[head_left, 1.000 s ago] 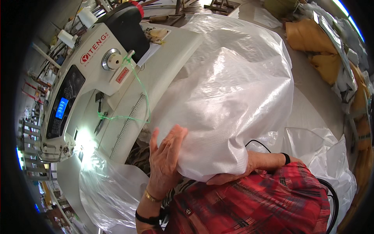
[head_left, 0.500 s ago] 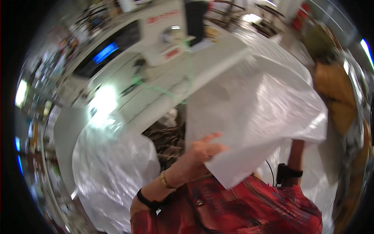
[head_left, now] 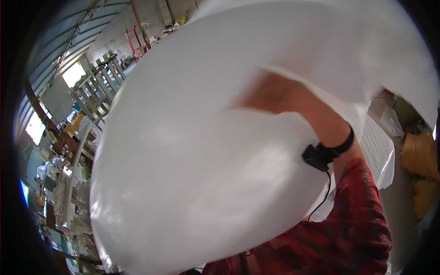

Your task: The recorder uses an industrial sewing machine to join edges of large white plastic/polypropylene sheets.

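The white sheet (head_left: 183,156) has swung up around the right fingers (head_left: 256,98), hiding the sewing machine. Can't tell if they grip. Left fingers are hidden.

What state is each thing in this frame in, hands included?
White sheeting: billowed out, filling most of the view.
Right hand: raised at the sheeting, motion-blurred; grip cannot be told.
Left hand: not visible.
Black wristband: fastened round the right wrist.
Black cable: curving down slackly from the wristband.
Red plaid sleeve: worn, creased.
Ochre bundle: creased, near the right edge.
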`<action>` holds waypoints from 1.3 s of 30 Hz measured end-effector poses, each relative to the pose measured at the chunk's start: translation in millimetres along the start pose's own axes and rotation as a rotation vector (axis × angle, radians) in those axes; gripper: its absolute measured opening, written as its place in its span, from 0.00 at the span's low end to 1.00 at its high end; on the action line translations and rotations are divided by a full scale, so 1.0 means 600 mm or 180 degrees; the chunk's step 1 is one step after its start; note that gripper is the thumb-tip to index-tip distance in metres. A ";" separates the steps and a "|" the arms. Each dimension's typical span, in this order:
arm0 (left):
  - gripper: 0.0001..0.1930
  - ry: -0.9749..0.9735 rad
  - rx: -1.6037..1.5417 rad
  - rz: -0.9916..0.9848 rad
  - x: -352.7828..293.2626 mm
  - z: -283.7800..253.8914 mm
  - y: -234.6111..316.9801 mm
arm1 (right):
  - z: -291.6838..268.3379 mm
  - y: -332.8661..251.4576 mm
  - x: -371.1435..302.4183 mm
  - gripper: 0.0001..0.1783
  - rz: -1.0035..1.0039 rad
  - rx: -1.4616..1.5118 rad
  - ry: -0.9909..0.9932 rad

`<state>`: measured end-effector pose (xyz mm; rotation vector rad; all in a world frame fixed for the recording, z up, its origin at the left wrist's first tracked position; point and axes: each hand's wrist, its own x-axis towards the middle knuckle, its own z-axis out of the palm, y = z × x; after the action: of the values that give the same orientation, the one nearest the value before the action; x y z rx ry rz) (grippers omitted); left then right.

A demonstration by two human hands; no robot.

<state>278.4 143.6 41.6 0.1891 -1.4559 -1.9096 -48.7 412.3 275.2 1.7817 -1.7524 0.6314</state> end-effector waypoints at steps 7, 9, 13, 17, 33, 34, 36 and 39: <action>0.21 0.2293 0.0775 0.0275 -0.208 -0.209 0.062 | 0.147 -0.039 -0.037 0.22 0.0286 0.0906 -0.0678; 0.22 0.2719 0.0931 0.0281 -0.268 -0.246 0.074 | 0.169 -0.028 -0.095 0.19 0.0781 0.0750 -0.0128; 0.23 0.3116 0.1230 0.0272 -0.345 -0.305 0.090 | 0.223 -0.016 -0.192 0.21 0.1618 0.0384 -0.0396; 0.31 0.3222 0.1679 -0.0412 -0.337 -0.383 0.101 | 0.271 0.011 -0.196 0.23 0.2328 0.0498 -0.0397; 0.22 0.3762 0.2017 -0.0147 -0.337 -0.442 0.098 | 0.361 0.022 -0.024 0.37 -0.0392 -0.0463 0.0383; 0.21 0.3986 0.1609 -0.0330 -0.336 -0.443 0.097 | 0.356 0.019 -0.016 0.33 -0.0371 -0.0413 0.0468; 0.22 0.3880 0.0871 -0.0259 -0.345 -0.441 0.085 | 0.342 0.010 -0.009 0.31 -0.0258 -0.0502 0.0499; 0.31 0.3165 -0.0287 0.0003 -0.373 -0.424 0.052 | 0.328 -0.005 -0.003 0.30 0.0071 -0.0584 0.0470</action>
<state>586.9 78.2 -86.3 0.9358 -0.6819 -1.4895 -56.0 280.3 128.9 1.5537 -1.6753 0.5760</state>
